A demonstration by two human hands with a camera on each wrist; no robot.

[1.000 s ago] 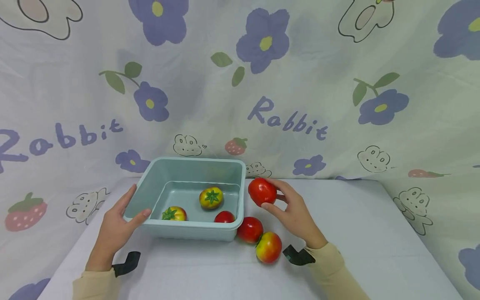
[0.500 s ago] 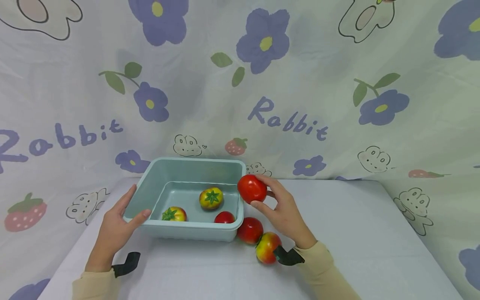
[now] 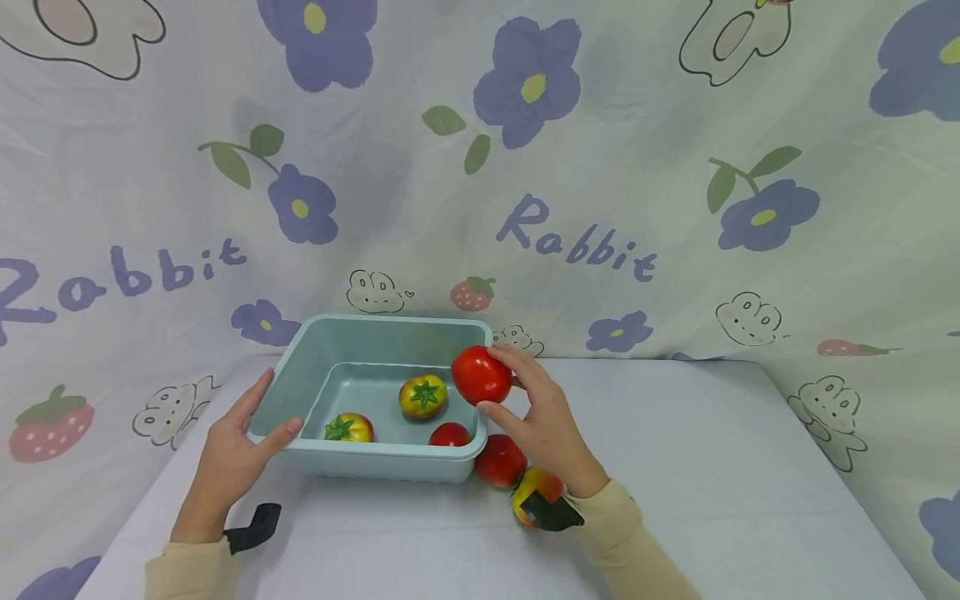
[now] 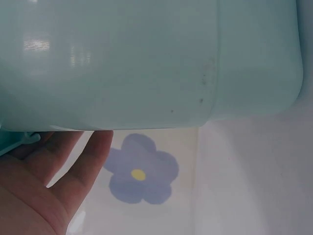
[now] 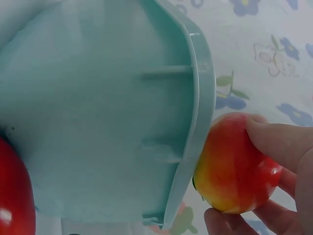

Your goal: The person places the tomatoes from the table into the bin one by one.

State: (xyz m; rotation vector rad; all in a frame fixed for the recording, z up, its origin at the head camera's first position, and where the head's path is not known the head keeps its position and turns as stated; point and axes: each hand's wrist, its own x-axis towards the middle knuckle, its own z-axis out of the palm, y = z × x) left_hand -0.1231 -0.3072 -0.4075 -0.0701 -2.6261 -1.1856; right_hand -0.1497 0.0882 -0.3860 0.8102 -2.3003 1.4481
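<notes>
The front of the bin (image 3: 382,462) hides the bottoms of a yellow fruit (image 3: 362,427) and a red fruit (image 3: 450,434). A black band (image 3: 551,512) covers part of a red-and-yellow fruit (image 3: 535,482). The left wrist view cuts off the left hand (image 4: 39,200).

Three cameras, all on the one tub (image 3: 382,464)!
Head looks forward and down, well back, over left hand (image 3: 236,458) and right hand (image 3: 546,429); left wrist sits close (tub wall (image 4: 122,63) fills its top); right wrist, also close, looks from below the rim (image 5: 204,88), sharing the held fruit (image 3: 480,375) with head.
</notes>
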